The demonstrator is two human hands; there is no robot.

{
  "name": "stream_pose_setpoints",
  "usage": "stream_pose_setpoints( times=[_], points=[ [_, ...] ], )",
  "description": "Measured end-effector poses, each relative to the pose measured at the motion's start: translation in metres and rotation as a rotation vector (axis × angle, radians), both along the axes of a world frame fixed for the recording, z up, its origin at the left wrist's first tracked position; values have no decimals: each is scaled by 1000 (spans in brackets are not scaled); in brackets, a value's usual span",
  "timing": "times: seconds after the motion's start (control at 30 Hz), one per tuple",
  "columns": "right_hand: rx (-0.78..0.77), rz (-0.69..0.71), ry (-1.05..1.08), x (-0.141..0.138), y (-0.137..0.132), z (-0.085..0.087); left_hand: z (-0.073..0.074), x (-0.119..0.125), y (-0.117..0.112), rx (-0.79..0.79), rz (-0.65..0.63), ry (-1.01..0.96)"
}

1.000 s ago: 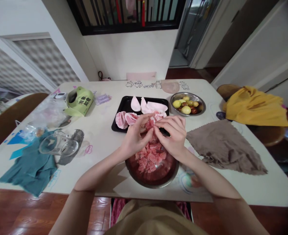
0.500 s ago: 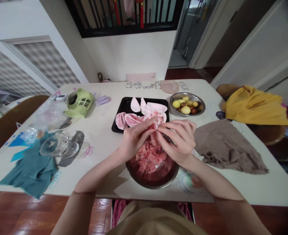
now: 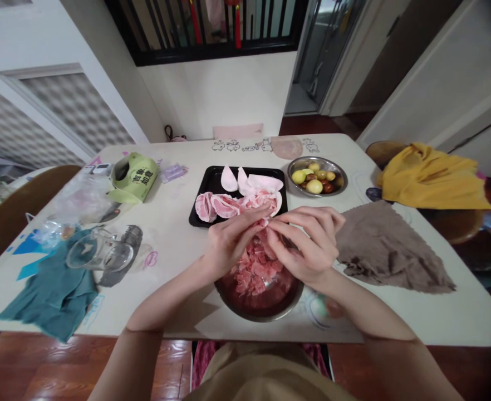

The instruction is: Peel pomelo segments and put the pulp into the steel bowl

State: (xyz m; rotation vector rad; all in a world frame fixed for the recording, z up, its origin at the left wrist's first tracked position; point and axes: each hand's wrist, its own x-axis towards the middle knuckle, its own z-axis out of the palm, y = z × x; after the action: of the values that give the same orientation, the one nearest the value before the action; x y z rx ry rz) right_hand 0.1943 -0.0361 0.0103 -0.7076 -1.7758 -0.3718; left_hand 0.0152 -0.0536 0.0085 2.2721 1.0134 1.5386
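Above a metal bowl (image 3: 266, 319) that holds loose pink-red pomelo flesh (image 3: 251, 273), my two hands meet. My left hand (image 3: 231, 239) is closed, its fingertips pinching one side of a pomelo segment (image 3: 264, 223). From the other side my right hand (image 3: 308, 242) grips the same segment, thumb and fingers bent around it. Most of the segment is hidden by my fingers. Just beyond, a black tray (image 3: 212, 181) carries thick pale peel pieces (image 3: 265, 182) and crumpled pink segment skins (image 3: 225, 206).
A steel bowl of small fruit (image 3: 317, 177) stands right of the tray. A brown cloth (image 3: 396, 248) lies at right, a yellow cloth (image 3: 433, 178) over a chair. Left are a green paper box (image 3: 134, 177), a glass pitcher (image 3: 99, 250), a teal cloth (image 3: 53, 289) and plastic bags (image 3: 78, 195).
My right hand has shifted slightly right, its knuckles turning outward, while both hands keep hold of the segment. The view has moved a little.
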Motion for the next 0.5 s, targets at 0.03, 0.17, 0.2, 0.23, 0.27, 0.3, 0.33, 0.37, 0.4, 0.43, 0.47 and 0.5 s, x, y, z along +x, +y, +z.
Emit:
stream_pose_setpoints(
  times=[0.03, 0.17, 0.2, 0.23, 0.27, 0.3, 0.33, 0.37, 0.4, 0.43, 0.47, 0.5],
  points=[
    [3, -9, 7, 0, -1, 0, -1, 1, -1, 9, 2, -2],
    [-25, -30, 40, -1, -4, 2, -3, 4, -3, 36, -11, -7],
    [-38, -33, 49, -1, -4, 2, -3, 4, -3, 43, -18, -9],
    [-52, -36, 59, -1, -4, 2, -3, 5, -3, 53, -24, -11],
    [-66, -38, 69, -1, -4, 3, -4, 5, -3, 63, -27, -16],
    [-79, -40, 79, -1, -4, 3, -5, 6, -2, 67, -31, -21],
    [-91, -40, 87, -1, -3, 4, -5, 6, -2, 68, -34, -31],
    [-101, -37, 93, -1, -3, 4, -7, 6, -2, 64, -38, -45],
    [-111, -29, 95, -1, -2, 4, -8, 6, -2, 47, -45, -64],
    [-121, -19, 92, -1, 0, 4, -10, 6, -1, 15, -57, -86],
    [-129, -7, 86, 0, 1, 3, -11, 6, -1, -29, -72, -115],
    [-135, 4, 78, -1, 2, 2, -13, 6, 0, -79, -88, -151]
  ],
)
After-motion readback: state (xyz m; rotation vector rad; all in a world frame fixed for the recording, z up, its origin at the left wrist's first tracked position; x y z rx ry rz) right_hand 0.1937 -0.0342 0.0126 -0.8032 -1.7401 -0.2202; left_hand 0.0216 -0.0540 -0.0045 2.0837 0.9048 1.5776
